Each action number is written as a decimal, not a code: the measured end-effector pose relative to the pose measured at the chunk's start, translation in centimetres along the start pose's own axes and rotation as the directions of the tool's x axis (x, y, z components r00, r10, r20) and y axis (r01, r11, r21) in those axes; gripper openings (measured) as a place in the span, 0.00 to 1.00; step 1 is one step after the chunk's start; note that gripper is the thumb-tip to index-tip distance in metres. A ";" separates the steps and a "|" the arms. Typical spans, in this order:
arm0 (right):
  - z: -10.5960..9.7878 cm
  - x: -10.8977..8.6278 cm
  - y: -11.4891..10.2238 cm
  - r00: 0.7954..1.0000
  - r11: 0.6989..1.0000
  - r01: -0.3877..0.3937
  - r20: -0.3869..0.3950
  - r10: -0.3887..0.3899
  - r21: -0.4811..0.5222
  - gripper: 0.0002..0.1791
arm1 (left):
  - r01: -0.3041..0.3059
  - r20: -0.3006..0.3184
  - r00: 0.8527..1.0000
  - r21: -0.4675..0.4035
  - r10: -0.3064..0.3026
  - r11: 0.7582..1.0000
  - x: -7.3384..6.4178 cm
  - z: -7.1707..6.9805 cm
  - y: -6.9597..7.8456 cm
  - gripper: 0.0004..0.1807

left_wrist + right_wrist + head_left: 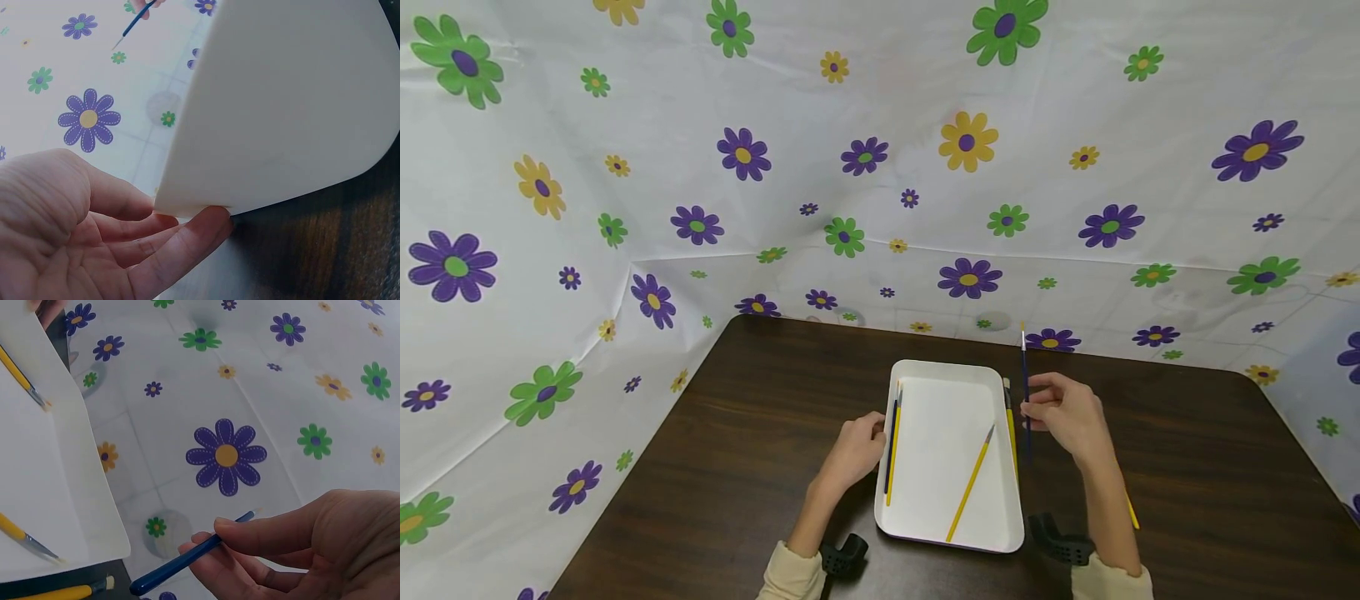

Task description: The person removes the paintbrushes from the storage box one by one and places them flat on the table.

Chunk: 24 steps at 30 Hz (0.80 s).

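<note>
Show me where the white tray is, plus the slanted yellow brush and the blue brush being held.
White tray [932, 433], head view: its bare floor.
Slanted yellow brush [970, 487], head view: middle of its handle.
Held blue brush [172, 565], right wrist view: handle, toward the butt end.

Dark-blue paintbrush [170, 569], plain white tray [936, 450]

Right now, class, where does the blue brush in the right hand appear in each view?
Head: the blue brush is right of centre, near-upright in the right hand.
Left wrist: top edge, left of centre, tip downward.
Right wrist: below centre, slanting.
Shared landmark: the white tray.
</note>
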State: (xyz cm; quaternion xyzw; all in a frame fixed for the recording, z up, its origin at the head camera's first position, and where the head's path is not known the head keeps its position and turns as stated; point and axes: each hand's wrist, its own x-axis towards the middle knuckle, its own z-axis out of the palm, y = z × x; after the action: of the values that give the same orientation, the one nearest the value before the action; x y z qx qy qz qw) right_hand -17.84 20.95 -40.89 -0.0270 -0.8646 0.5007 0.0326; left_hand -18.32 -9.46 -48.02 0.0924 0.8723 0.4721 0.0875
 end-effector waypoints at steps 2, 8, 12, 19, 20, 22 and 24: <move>-0.2 0.0 0.2 1.000 1.000 -0.002 0.006 0.002 0.004 0.21 | -0.002 0.000 1.000 0.002 0.002 1.000 0.0 0.0 0.0 0.18; -0.9 0.0 0.7 1.000 1.000 -0.023 0.020 0.023 0.015 0.22 | 0.002 0.003 1.000 0.005 -0.002 1.000 -0.1 -0.1 0.0 0.18; -1.4 0.0 1.0 0.999 0.999 -0.035 0.038 0.035 0.005 0.22 | 0.005 0.002 1.000 0.003 -0.005 1.000 -0.1 -0.1 0.1 0.18; -1.9 0.1 1.3 0.996 0.998 -0.061 0.065 0.063 -0.023 0.21 | 0.015 0.001 1.000 0.000 -0.015 1.000 -0.1 -0.1 0.2 0.18; -1.9 0.1 1.4 0.995 0.997 -0.069 0.069 0.071 -0.028 0.21 | 0.016 0.002 1.000 -0.001 -0.016 1.000 -0.1 -0.1 0.2 0.18; -2.0 0.2 1.6 0.993 0.995 -0.086 0.079 0.089 -0.042 0.20 | 0.018 0.002 1.000 -0.003 -0.018 1.000 -0.1 -0.1 0.2 0.18; -2.2 0.3 1.8 0.990 0.993 -0.099 0.094 0.105 -0.065 0.19 | 0.018 0.003 1.000 -0.006 -0.018 1.000 -0.1 0.0 0.2 0.18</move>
State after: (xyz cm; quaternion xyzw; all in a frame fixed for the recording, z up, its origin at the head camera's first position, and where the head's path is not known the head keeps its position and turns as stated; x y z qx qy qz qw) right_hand -17.97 23.77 -41.40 -0.0478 -0.8772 0.4763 -0.0363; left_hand -18.20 -9.42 -47.81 0.0851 0.8716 0.4737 0.0930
